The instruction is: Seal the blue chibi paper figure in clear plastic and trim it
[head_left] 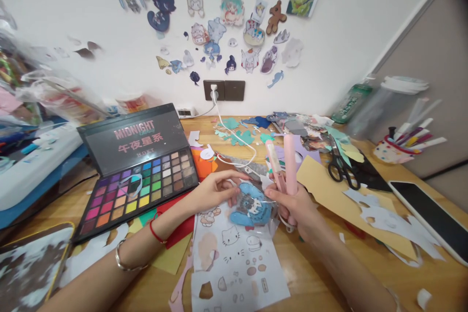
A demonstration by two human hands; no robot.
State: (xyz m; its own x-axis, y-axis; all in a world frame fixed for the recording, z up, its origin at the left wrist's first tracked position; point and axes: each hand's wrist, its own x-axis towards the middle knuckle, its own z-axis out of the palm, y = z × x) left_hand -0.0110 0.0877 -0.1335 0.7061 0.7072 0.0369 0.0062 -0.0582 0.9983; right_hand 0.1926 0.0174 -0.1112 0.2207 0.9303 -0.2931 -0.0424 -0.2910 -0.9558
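Blue character cutout point(252, 204) in clear film, held low over the table point(318, 273) between two hands, just above a printed sticker sheet point(237, 263). Left hand point(215, 190) with grip pinched on the cutout's left edge, red cord and a bangle at the wrist. Right hand point(296, 207) with grip clenched around a pink clamp-like tool point(283, 165), its two arms standing up and apart, fingertips touching the cutout's right edge. Open eyeshadow palette point(141, 180) propped just left of the left hand. Black scissors point(340, 165) lying on tan paper point(329, 190) to the right, near a dark tablet point(431, 217) at the table's edge. Paper scraps scattered all around; stickers point(234, 19) covering the wall behind.
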